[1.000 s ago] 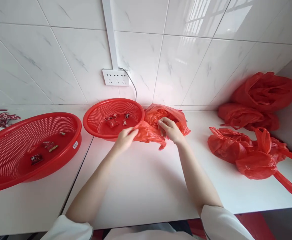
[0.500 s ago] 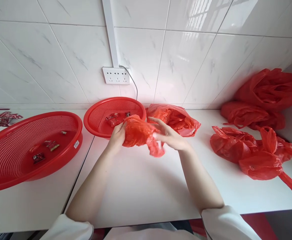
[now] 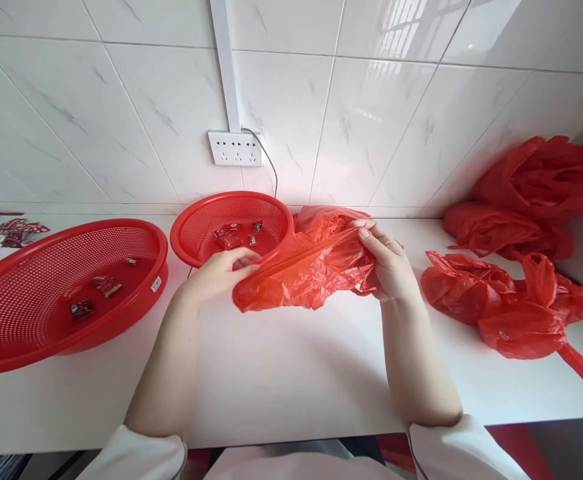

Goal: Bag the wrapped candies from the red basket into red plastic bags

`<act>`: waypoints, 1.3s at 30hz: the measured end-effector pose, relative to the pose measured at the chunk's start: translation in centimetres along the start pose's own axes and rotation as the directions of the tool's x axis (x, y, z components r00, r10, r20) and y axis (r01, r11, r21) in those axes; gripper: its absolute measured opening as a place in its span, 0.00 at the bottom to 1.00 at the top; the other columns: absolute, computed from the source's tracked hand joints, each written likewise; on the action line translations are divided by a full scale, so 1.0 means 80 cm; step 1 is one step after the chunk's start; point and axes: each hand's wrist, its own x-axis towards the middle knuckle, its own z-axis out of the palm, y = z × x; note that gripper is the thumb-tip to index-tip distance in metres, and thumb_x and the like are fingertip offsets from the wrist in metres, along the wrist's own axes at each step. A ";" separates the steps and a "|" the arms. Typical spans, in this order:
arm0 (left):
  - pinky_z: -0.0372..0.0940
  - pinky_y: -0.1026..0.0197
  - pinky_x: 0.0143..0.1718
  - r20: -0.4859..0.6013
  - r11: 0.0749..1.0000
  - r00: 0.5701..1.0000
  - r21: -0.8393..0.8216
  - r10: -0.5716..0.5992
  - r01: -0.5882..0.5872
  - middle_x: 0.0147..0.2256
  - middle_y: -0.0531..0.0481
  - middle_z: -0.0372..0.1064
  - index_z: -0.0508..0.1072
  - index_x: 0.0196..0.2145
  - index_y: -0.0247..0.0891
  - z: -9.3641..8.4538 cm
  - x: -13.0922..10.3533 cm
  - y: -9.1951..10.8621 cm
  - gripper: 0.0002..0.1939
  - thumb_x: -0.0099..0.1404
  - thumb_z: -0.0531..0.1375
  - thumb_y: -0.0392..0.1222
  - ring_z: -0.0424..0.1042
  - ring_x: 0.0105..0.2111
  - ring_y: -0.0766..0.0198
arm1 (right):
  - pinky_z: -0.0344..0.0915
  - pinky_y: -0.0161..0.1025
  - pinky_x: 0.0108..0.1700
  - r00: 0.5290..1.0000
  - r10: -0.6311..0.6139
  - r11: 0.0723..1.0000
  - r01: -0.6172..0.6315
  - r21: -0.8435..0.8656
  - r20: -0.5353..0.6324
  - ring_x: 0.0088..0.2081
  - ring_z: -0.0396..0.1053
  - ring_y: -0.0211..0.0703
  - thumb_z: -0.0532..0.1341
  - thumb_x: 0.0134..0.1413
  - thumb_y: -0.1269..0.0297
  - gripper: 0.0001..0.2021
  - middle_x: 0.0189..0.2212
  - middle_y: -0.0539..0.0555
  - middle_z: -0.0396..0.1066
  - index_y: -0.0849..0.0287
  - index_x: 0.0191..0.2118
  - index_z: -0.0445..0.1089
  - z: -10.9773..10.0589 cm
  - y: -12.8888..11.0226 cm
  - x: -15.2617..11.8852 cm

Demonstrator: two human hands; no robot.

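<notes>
Red plastic bag [image 3: 301,277] spread between both hands, above the white counter [image 3: 281,380]

Right hand [image 3: 388,257]: clamped on the bag at its right end. My thumb lies on the near face of the film, with the fingers curled behind it.

Left hand [image 3: 221,270]: at the bag's left end, fingers bent, thumb and forefinger a little apart at the tips. The thumb tip meets the bag's upper edge in this view; I cannot tell whether the film is pinched there.

Bag position: in front of me, sloping down toward its left end, crumpled and glossy. From my viewpoint it overlaps the right rim of the small red basket [image 3: 231,195] and partly hides a red bundle [image 3: 321,217] beside that basket.

Surroundings: small basket contains a few wrapped packets [image 3: 228,237]. To my left, a large red basket [image 3: 16,313] with more small packets [image 3: 106,285] on its floor and a white label [image 3: 156,284] on its outer wall. To my right, bunched red bags [image 3: 521,327]; behind them, two red rolls [image 3: 541,177], one resting on the other. Socket panel [image 3: 235,148] on the tiled wall ahead, grey cable [image 3: 272,167] hanging from it.
</notes>
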 end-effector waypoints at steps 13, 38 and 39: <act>0.64 0.64 0.30 -0.172 0.972 0.957 0.063 0.235 -0.227 0.32 0.52 0.72 0.71 0.35 0.38 0.058 -0.025 0.052 0.08 0.61 0.58 0.44 0.69 0.28 0.66 | 0.72 0.43 0.40 0.938 -0.158 0.823 0.297 -0.484 0.308 0.41 0.70 0.41 0.60 0.53 0.66 0.25 0.56 0.55 0.62 0.47 0.58 0.61 0.041 0.017 -0.028; 0.67 0.58 0.35 0.178 0.777 0.956 0.625 -0.231 0.072 0.37 0.45 0.73 0.73 0.41 0.36 0.097 -0.016 0.022 0.08 0.65 0.57 0.36 0.73 0.35 0.58 | 0.70 0.41 0.45 0.780 0.130 0.537 0.464 -0.705 0.612 0.45 0.72 0.43 0.51 0.56 0.75 0.24 0.47 0.52 0.73 0.49 0.57 0.62 -0.024 -0.018 -0.024; 0.68 0.56 0.39 0.140 0.775 0.959 0.622 -0.245 0.108 0.41 0.45 0.72 0.72 0.44 0.35 0.098 -0.016 0.012 0.10 0.66 0.58 0.40 0.73 0.38 0.59 | 0.71 0.41 0.42 0.822 0.160 0.480 0.420 -0.770 0.547 0.42 0.73 0.44 0.51 0.56 0.74 0.23 0.44 0.52 0.74 0.50 0.57 0.63 -0.034 -0.018 -0.022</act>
